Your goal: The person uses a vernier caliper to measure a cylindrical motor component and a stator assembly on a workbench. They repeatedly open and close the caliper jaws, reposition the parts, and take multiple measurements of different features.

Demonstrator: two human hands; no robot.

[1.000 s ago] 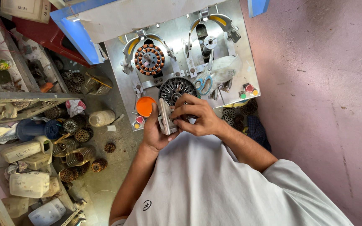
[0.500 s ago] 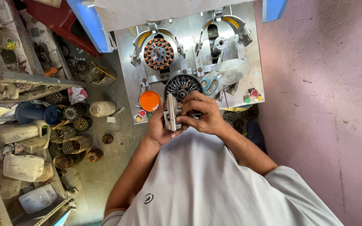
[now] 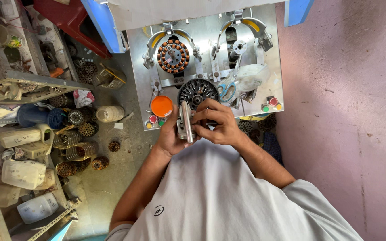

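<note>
The left hand [image 3: 171, 136] is clenched around a short metal cylinder [image 3: 185, 122], palm wrapping its lower body so the piece stands roughly upright just off the near edge of the bench [image 3: 135, 80]. The right hand [image 3: 217, 125] closes over the same piece from the other side, fingertips [image 3: 200, 117] pinching near its top and partly covering it. Judging by its bright machined surface, the cylinder is probably solid steel: stiff, fairly heavy for its bulk and smooth enough to slip, so a full wrap round the body seems safer than a fingertip hold. Both forearms come up from the person's chest and meet in front of it, elbows out, wrists bent inward.

Just beyond the hands, a dark slotted stator core [image 3: 197, 91] sits at the bench's near edge. An orange round cap [image 3: 162, 106] lies beside it toward the left corner. Blue-handled scissors [image 3: 227, 89] rest to its right. Farther back, a copper-wound stator [image 3: 173, 56] sits in a clamp fixture. On the floor left of the bench lie wire coils [image 3: 72, 149] and plastic jugs [image 3: 23, 173].
</note>
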